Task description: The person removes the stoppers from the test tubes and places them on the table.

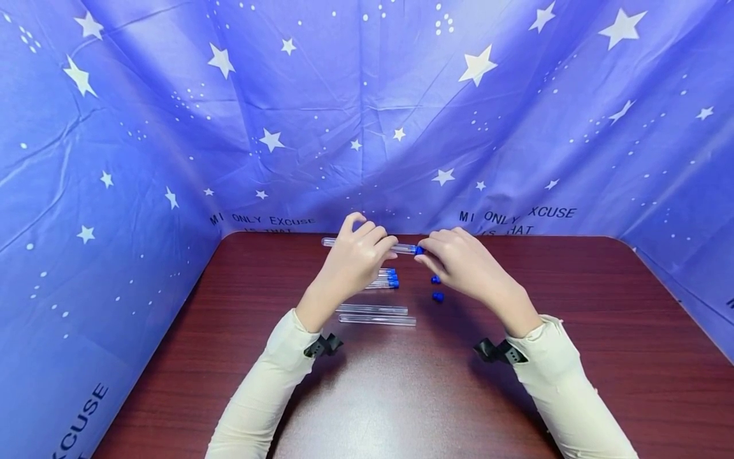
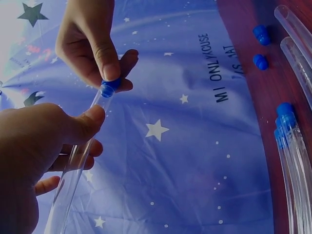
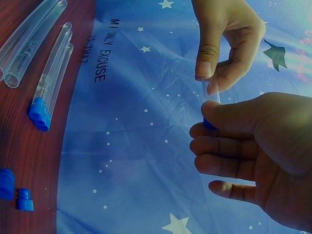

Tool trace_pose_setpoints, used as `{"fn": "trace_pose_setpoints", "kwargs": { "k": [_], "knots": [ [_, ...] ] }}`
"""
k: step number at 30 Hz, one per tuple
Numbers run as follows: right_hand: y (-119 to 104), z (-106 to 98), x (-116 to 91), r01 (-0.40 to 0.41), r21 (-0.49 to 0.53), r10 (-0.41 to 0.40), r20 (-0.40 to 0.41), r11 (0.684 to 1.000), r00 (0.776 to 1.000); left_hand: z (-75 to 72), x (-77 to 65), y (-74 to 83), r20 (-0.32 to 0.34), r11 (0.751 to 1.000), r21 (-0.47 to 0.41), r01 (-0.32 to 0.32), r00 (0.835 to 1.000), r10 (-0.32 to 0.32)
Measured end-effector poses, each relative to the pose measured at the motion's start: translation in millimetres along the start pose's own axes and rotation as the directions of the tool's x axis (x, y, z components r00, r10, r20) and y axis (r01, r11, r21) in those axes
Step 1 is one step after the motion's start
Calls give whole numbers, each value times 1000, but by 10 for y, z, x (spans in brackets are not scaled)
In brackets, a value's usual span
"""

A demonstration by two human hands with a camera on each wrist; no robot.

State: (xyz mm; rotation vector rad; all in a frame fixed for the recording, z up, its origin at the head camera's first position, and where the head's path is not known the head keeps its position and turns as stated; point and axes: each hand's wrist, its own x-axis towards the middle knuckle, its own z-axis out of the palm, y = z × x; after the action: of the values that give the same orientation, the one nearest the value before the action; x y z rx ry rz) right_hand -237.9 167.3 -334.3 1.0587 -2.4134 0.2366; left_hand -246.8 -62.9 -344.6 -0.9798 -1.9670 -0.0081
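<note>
My left hand [image 1: 357,256] grips a clear test tube [image 2: 68,187] near its mouth, holding it level above the far part of the table. Thumb and fingers of my right hand [image 1: 467,260] pinch a blue cap [image 2: 110,87] at the tube's open end. In the left wrist view the cap's ribbed lower part shows at the tube mouth. Below the hands lie several capped test tubes [image 3: 53,78] side by side, partly hidden by my left hand in the head view. Two uncapped test tubes [image 1: 377,320] lie nearer me. Two loose blue caps [image 1: 438,297] rest to their right.
The dark red wooden table [image 1: 516,408] has a glossy top. Blue cloth [image 1: 361,115] with white stars and printed words hangs along its back and sides. Each wrist wears a black strap device [image 1: 323,345] beside a pale sleeve [image 1: 258,395].
</note>
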Motion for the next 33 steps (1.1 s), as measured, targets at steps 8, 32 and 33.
{"fn": "trace_pose_setpoints", "kwargs": {
  "k": [8, 32, 33],
  "knots": [
    [-4, 5, 13, -7, 6, 7, 14, 1000, 1000, -2, -4, -4, 4, 1000, 10, -2, 1000, 2],
    [2, 54, 14, -42, -5, 43, 60, 999, 997, 21, -6, 23, 27, 999, 37, -14, 1000, 13],
    [2, 56, 14, -44, -6, 44, 61, 999, 997, 19, -6, 24, 28, 999, 38, -15, 1000, 14]
  ]
}}
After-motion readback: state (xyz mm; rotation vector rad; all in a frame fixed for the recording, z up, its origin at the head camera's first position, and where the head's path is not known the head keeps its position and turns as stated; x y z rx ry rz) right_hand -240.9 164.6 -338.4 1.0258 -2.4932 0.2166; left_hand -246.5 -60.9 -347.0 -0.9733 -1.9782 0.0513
